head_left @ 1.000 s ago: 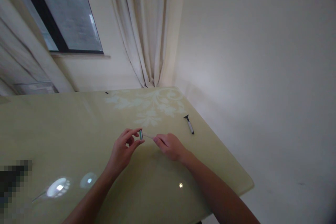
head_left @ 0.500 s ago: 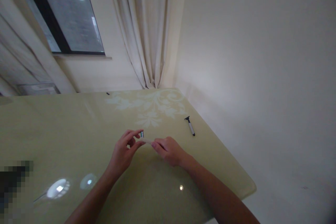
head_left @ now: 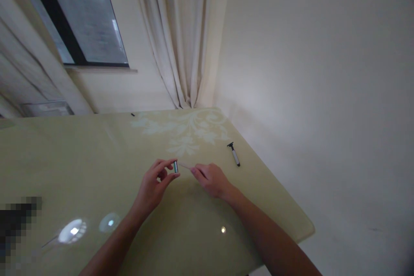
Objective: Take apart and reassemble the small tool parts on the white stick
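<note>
Between the thumb and fingertips of my left hand [head_left: 158, 179] is a small razor cartridge [head_left: 175, 167], held upright by its two ends, its dark and greenish face showing. My right hand [head_left: 210, 179] is closed round a slim whitish stick [head_left: 185, 166]; most of its length is hidden in the fist. The stick's thin tip points left, close to the cartridge, and whether they touch I cannot tell. Beyond my right hand, a razor [head_left: 234, 154] with a grey handle and black head lies on the table.
The glossy yellowish table [head_left: 97, 172] has a white floral pattern and reflects lights. A tiny black piece [head_left: 133, 114] lies at its far edge. A wall [head_left: 307, 95] runs along the right side. Curtains [head_left: 181, 39] and a window [head_left: 90, 17] are behind. A dark pixelated patch covers the lower left.
My right hand has lifted slightly up and to the right with the stick, uncovering more of the cartridge. My left hand stays nearly where it was.
</note>
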### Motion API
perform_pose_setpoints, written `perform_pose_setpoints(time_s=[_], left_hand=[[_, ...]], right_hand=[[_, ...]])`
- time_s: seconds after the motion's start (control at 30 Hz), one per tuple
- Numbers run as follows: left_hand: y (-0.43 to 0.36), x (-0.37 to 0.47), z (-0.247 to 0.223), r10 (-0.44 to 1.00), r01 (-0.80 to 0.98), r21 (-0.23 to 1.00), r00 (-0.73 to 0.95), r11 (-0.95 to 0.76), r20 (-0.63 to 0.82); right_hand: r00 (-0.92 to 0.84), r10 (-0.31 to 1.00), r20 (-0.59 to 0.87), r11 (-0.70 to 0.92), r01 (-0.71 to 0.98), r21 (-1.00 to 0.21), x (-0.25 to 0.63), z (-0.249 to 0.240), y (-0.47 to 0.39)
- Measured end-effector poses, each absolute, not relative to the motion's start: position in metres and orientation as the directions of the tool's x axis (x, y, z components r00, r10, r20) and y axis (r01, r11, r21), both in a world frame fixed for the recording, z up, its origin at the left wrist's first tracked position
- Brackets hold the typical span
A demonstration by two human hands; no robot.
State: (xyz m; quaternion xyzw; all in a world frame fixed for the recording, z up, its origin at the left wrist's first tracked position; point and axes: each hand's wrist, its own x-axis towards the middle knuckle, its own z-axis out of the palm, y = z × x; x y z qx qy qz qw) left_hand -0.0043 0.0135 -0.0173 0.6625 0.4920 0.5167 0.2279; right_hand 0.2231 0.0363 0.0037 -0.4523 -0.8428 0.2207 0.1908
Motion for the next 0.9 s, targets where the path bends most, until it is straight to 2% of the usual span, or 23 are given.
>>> perform_pose_setpoints(time_s=[0.1, 0.27, 0.4, 0.5, 0.7, 0.8, 0.9], left_hand=[[0.013, -0.004, -0.017, 0.888, 0.413, 0.811, -0.013, -0.413, 0.459], [0.013, -0.003, -0.015, 0.896, 0.415, 0.821, -0.029, -0.393, 0.444], [0.013, -0.003, -0.015, 0.899, 0.41, 0.824, -0.022, -0.39, 0.437], [0.013, -0.002, -0.017, 0.9, 0.415, 0.824, -0.028, -0.385, 0.435], [0.013, 0.0, -0.022, 0.901, 0.412, 0.82, 0.007, -0.398, 0.434], [0.015, -0.002, -0.024, 0.898, 0.422, 0.812, 0.012, -0.404, 0.44], [0.017, -0.002, -0.026, 0.891, 0.445, 0.795, 0.013, -0.412, 0.454]], right_hand=[[-0.573, 0.812, 0.115, 0.531, 0.64, -0.555, 0.223, 0.005, 0.036], [-0.506, 0.854, 0.122, 0.484, 0.684, -0.546, 0.225, 0.004, 0.037], [-0.571, 0.814, 0.111, 0.528, 0.646, -0.552, 0.226, 0.005, 0.036], [-0.496, 0.863, 0.098, 0.465, 0.703, -0.539, 0.226, 0.007, 0.037], [-0.54, 0.834, 0.116, 0.491, 0.628, -0.604, 0.225, 0.007, 0.039], [-0.415, 0.897, 0.153, 0.423, 0.701, -0.575, 0.236, 0.005, 0.053], [-0.248, 0.937, 0.245, 0.348, 0.694, -0.63, 0.256, 0.006, 0.075]])
